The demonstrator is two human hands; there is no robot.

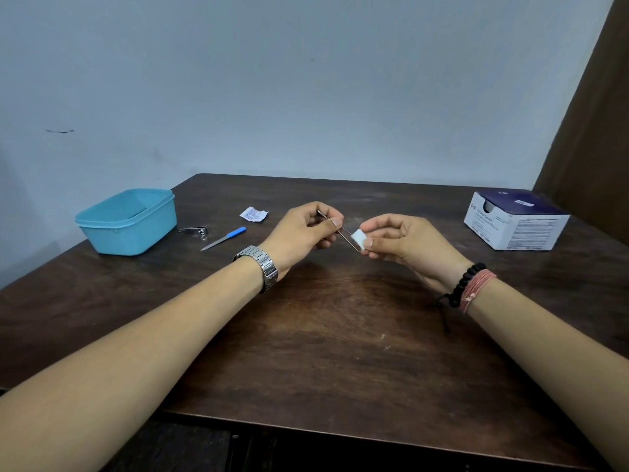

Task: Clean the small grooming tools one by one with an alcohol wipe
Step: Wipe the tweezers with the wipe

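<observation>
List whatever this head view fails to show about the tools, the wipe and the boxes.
- Thin metal tool: its kind is unclear; the left hand covers its upper part, the wipe its tip.
- Wipe: mostly hidden by the right hand's fingers.
- Blue tub: near wall hides the inside.
- Swab box: print too small to read.
- Torn wrapper: print too small.

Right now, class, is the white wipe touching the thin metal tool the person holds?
Touching. The head view shows the right hand pinching the wipe around the far end of the thin metal tool, which the left hand grips.
</observation>
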